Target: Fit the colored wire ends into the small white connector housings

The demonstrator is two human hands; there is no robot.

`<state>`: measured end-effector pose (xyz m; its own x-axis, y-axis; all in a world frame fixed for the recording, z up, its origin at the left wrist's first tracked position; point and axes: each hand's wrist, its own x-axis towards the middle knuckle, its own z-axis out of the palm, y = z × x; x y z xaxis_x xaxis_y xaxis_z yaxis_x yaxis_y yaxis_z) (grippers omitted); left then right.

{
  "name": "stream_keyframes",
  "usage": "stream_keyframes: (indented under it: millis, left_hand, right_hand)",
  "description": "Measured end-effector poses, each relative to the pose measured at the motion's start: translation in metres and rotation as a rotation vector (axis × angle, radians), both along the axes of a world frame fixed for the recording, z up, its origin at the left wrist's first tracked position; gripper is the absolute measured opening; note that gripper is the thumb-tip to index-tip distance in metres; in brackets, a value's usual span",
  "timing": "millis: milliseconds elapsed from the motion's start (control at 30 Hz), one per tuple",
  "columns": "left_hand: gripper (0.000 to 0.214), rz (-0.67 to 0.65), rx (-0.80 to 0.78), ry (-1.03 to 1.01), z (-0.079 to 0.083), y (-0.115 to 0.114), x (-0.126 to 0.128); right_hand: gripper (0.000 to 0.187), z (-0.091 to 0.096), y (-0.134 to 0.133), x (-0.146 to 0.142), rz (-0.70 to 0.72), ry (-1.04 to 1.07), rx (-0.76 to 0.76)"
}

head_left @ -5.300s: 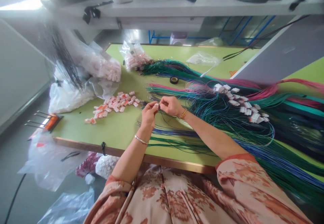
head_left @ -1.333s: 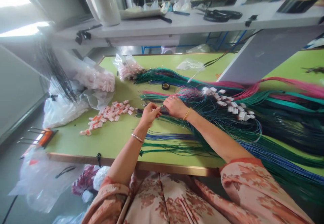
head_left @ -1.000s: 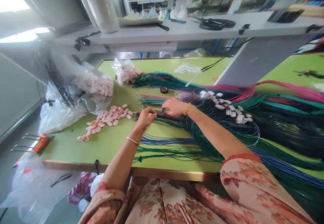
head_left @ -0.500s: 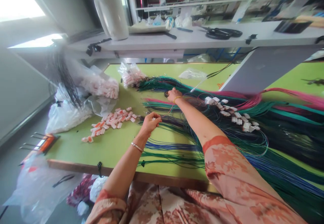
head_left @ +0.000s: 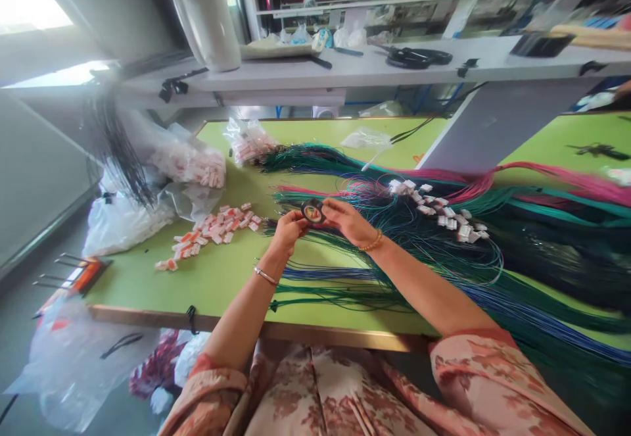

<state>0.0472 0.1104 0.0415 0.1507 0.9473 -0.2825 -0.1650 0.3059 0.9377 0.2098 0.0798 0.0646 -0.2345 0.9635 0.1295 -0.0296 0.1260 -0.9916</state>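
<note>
Green table (head_left: 221,285) below the grip, long bundles of wires (head_left: 434,252) spread to its right and under it. Left of the grip, heap of small white and orange plugs (head_left: 217,225). Left hand (head_left: 286,229) and right hand (head_left: 350,222) both closed on one roll of tape (head_left: 313,211), held between them just above the wires. Black ring, orange-looking core. Probably light and stiff, sticky at the loose end; best pinched by the outer rim.
</note>
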Motion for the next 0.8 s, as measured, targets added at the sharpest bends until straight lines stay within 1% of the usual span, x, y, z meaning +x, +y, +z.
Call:
stream_keyframes:
  millis: [67,133,233,333,433,533,667,800]
  left_hand:
    - [0.024,-0.012,-0.003,-0.021,0.003,-0.002,0.0]
    - [0.026,-0.012,-0.001,-0.012,0.005,-0.003,-0.001]
    - [0.035,-0.004,0.014,0.007,0.006,-0.004,-0.001]
    - [0.046,0.002,0.042,0.029,0.004,-0.004,0.0]
    - [0.05,-0.002,0.073,0.05,0.0,-0.002,0.0]
    - [0.047,-0.007,0.066,0.055,-0.003,0.0,0.0]
    - [0.036,0.0,0.072,0.065,-0.002,0.002,0.003]
    - [0.03,0.028,0.082,0.11,0.0,0.003,0.005]
  right_hand:
    - [0.036,-0.009,-0.016,0.0,-0.039,-0.112,0.055]
    - [0.036,-0.019,-0.021,0.003,-0.075,-0.201,0.102]
    - [0.034,-0.031,-0.021,0.008,-0.075,-0.254,0.13]
    - [0.031,-0.039,-0.02,0.01,-0.075,-0.29,0.157]
    - [0.029,-0.044,-0.02,0.009,-0.071,-0.32,0.177]
    - [0.026,-0.05,-0.019,0.009,-0.066,-0.352,0.205]
    - [0.022,-0.058,-0.018,0.008,-0.067,-0.382,0.239]
    - [0.022,-0.06,-0.018,0.006,-0.069,-0.403,0.261]
